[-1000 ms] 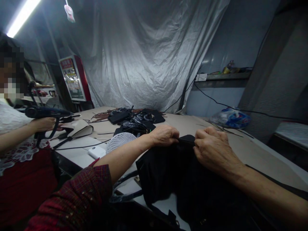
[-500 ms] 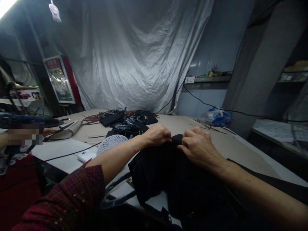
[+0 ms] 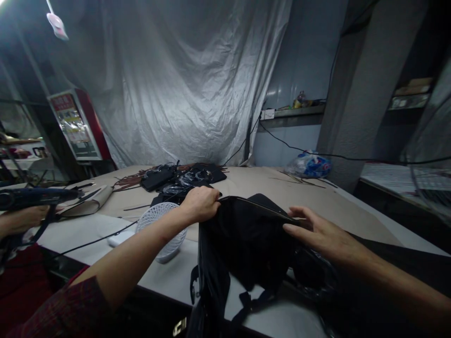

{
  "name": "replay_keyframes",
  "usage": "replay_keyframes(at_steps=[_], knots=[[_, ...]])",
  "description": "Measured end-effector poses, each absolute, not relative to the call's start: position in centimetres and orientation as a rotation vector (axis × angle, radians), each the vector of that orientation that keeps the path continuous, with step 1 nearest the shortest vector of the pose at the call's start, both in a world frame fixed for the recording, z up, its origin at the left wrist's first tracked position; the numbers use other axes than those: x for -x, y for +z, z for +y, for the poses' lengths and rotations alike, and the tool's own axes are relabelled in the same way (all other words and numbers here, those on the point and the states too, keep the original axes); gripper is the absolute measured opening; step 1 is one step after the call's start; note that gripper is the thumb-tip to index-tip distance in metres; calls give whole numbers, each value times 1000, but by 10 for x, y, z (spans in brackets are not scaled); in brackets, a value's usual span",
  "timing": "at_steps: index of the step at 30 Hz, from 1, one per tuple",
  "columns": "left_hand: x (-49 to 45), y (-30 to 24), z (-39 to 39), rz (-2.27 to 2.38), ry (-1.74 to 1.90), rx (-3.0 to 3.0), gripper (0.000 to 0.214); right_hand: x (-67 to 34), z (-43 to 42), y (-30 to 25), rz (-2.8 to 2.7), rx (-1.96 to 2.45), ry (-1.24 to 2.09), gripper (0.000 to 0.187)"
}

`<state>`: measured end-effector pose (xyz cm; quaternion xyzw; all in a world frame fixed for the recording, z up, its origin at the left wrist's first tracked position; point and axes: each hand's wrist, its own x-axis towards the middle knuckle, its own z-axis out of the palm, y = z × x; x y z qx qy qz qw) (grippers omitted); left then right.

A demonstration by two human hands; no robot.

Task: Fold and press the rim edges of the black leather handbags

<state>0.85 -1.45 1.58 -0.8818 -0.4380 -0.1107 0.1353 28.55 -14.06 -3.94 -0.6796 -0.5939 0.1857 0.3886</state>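
Note:
A black bag (image 3: 253, 234) hangs upright before me at the table's front edge, its mouth spread and its dark inside facing me. My left hand (image 3: 202, 203) is closed around the upper left of its rim. My right hand (image 3: 313, 230) is at the right part of the rim, thumb on the near side and fingers beyond, with the edge running between them. A black strap dangles beneath the bag, and a metal clasp (image 3: 179, 326) shows low on its left. Clear plastic wrap (image 3: 319, 277) glints below my right hand. The lower bag is too dark to make out.
A white fan (image 3: 162, 227) stands by my left forearm, a cable behind it. Several black bags (image 3: 186, 178) lie farther back. At left, a co-worker's hand (image 3: 26, 218) holds a dark heat-gun-like tool (image 3: 38, 198) near a beige bag (image 3: 88, 202). A plastic bundle (image 3: 310, 164) lies back right.
My hands have moved apart, the left one leftward and the right one rightward. The bag's mouth has spread wide and its inside now shows. The view has shifted to the right.

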Motion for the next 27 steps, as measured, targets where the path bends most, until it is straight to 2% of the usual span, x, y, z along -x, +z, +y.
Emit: replay_keyframes(at_steps=[2,5,8,16,27], knots=[[-14,15,-20,-1170,-334,2559,20,-284,-137,-47,-1536,1722,462,45],[-21,15,-24,-926,-402,2677,36,-279,-135,-48,-1622,1765,460,29],[-26,16,-22,-840,-480,2781,30,-273,-138,-45,-1666,1777,379,24],[-26,10,-15,-776,-573,2893,23,-269,-142,-46,-1649,1745,314,23],[-23,9,-2,-968,-806,3164,8,-265,-145,-41,-1576,1666,503,30]])
